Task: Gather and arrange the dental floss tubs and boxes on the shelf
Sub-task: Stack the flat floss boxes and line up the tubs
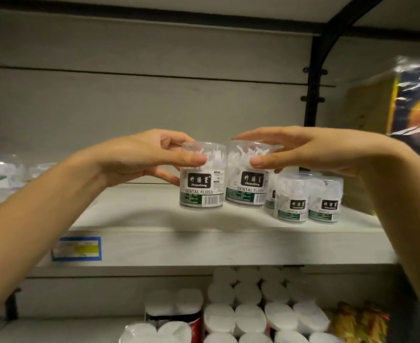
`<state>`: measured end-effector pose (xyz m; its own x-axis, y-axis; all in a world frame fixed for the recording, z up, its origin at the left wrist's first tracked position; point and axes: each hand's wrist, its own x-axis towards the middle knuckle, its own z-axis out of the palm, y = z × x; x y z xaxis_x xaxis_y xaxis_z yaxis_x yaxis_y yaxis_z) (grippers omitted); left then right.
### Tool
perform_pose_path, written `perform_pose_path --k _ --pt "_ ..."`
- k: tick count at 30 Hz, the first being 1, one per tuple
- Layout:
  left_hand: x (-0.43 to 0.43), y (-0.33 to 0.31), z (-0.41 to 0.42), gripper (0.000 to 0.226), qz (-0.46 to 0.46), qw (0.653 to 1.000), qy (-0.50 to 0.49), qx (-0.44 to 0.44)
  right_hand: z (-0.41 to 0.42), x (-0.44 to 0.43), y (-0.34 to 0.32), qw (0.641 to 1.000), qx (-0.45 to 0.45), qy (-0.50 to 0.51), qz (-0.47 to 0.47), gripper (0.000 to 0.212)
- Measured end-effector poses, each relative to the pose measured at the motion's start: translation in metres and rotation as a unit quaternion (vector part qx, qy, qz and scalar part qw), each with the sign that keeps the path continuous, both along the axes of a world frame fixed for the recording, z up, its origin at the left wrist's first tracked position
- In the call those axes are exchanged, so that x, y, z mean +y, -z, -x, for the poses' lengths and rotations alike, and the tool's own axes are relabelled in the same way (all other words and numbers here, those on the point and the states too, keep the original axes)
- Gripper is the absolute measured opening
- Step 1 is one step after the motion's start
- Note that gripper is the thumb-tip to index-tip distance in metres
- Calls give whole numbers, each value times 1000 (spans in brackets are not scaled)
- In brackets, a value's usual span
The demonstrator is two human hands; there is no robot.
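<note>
My left hand [139, 157] grips a clear dental floss tub [201, 186] by its top, thumb in front and fingers behind. Beside it, my right hand [303, 151] grips a second dental floss tub [247, 184] the same way. Both tubs hang side by side just above the pale shelf board [154, 219], almost touching. To their right, three more floss tubs [305, 201] stand grouped on the shelf. At the far left edge, further clear floss containers [1, 174] sit blurred on the same shelf.
A black upright post [314, 95] rises behind the tubs at right. Plastic-wrapped packages [411, 100] stand at far right. A blue-framed price tag [76, 248] is on the shelf's front edge. White-lidded containers [248, 313] fill the shelf below.
</note>
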<state>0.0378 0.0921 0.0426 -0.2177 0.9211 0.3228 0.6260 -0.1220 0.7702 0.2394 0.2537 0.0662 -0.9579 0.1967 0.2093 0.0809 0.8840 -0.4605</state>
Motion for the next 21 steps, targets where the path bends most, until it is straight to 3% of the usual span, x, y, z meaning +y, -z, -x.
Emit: perform_pose_path --k 5,9,15,21 --pt "29 -3 -38 76 -6 1000 6 5 -38 26 -1 1000 6 1 -29 65" --pt "62 8 -76 48 -14 1000 -23 -2 -73 59 5 999 8 11 -30 69" --pt "113 29 -123 53 -76 992 -101 5 -101 102 27 994 20 51 -94 68" --pt "131 43 -130 55 -64 990 -121 -19 -94 116 40 989 12 56 -137 60"
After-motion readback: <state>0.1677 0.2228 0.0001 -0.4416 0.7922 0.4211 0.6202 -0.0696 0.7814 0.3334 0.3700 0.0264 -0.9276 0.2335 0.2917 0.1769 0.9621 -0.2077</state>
